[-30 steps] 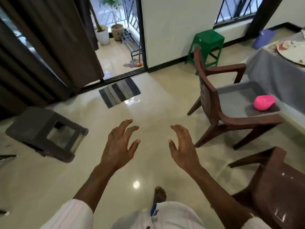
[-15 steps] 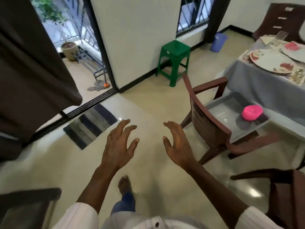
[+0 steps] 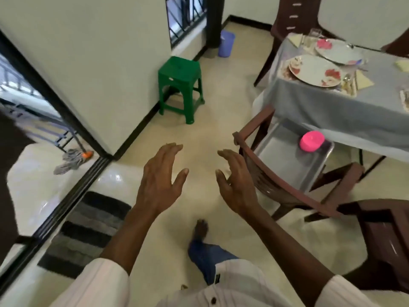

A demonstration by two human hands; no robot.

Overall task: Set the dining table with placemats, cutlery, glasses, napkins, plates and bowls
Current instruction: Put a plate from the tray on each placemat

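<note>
My left hand (image 3: 160, 180) and my right hand (image 3: 235, 182) are held out in front of me over the floor, fingers relaxed, both holding nothing. To the upper right stands the dining table (image 3: 327, 107) under a grey cloth. On it lie two flowered plates, one nearer (image 3: 315, 70) and one farther (image 3: 338, 50), with a glass (image 3: 311, 38), folded napkins (image 3: 363, 79) and cutlery (image 3: 347, 82) beside them. A pink bowl (image 3: 312, 141) sits upside down on a grey tray (image 3: 287, 160) on the seat of a brown chair (image 3: 285, 187), just right of my right hand.
A green plastic stool (image 3: 180, 85) stands by the wall ahead. A blue bin (image 3: 226, 43) sits in the far corner. A second brown chair (image 3: 385, 242) is at the lower right, another (image 3: 294, 16) behind the table. A striped mat (image 3: 86, 231) and a mop (image 3: 73, 158) lie by the sliding door track on the left.
The view has swung right and I have stepped forward: the table, plates and pink bowl now sit nearer and fuller in view. Both hands stay raised and hold nothing.
</note>
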